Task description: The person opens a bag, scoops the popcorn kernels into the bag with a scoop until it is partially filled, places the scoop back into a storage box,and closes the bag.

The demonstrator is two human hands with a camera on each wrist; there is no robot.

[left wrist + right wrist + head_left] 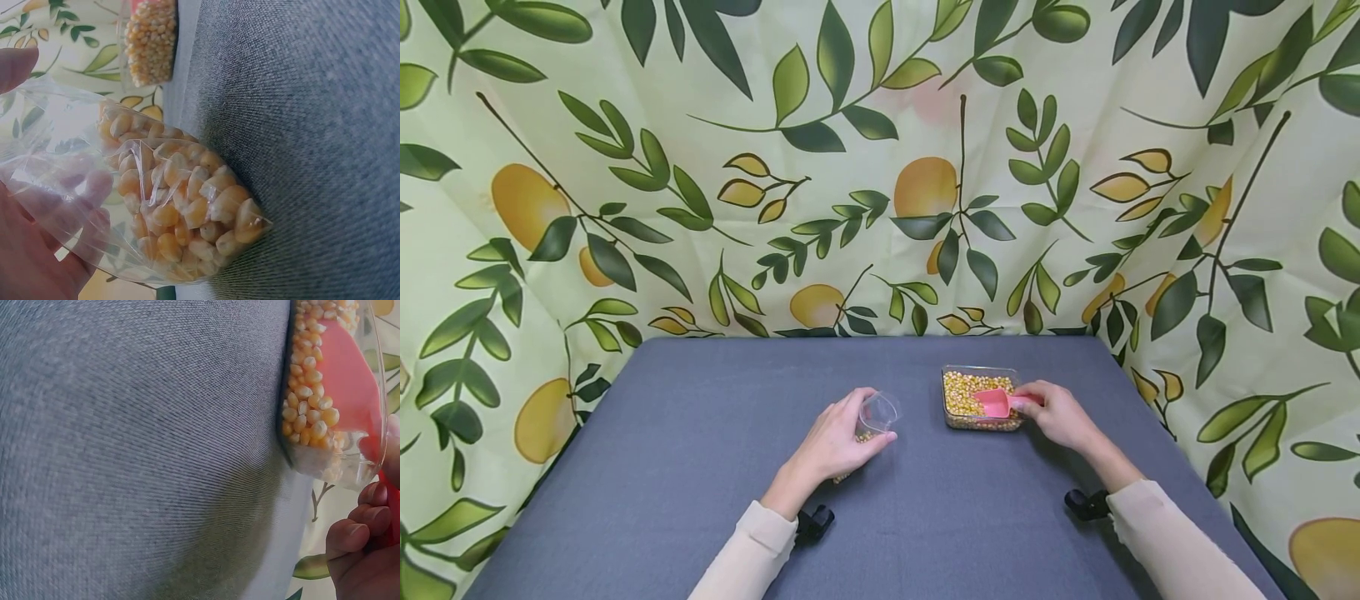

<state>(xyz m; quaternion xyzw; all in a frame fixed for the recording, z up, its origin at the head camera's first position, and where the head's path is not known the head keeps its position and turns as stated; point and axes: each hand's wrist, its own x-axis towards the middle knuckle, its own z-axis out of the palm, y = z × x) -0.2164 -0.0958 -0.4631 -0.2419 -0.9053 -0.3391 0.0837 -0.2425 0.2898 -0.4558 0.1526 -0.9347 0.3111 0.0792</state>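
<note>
In the head view my left hand [829, 440] holds a clear plastic bag [881, 412] by its upper part, the mouth spread between thumb and fingers. Corn kernels [181, 206] fill the lower part of the bag, whose bottom corner is close over the cloth in the left wrist view. To the right stands a clear rectangular container [983, 425] of yellow and whitish corn kernels [958, 390]. My right hand [1058, 414] grips the handle of a pink scoop [995, 403] at the container's right side. The scoop's blade [350, 378] lies among the kernels, partly sunk in them.
A grey-blue cloth [700, 417] covers the table. Behind it and at both sides hangs a leaf-and-fruit patterned curtain [865, 250]. Black wrist straps show below the left sleeve [748, 550] and the right sleeve [1172, 533].
</note>
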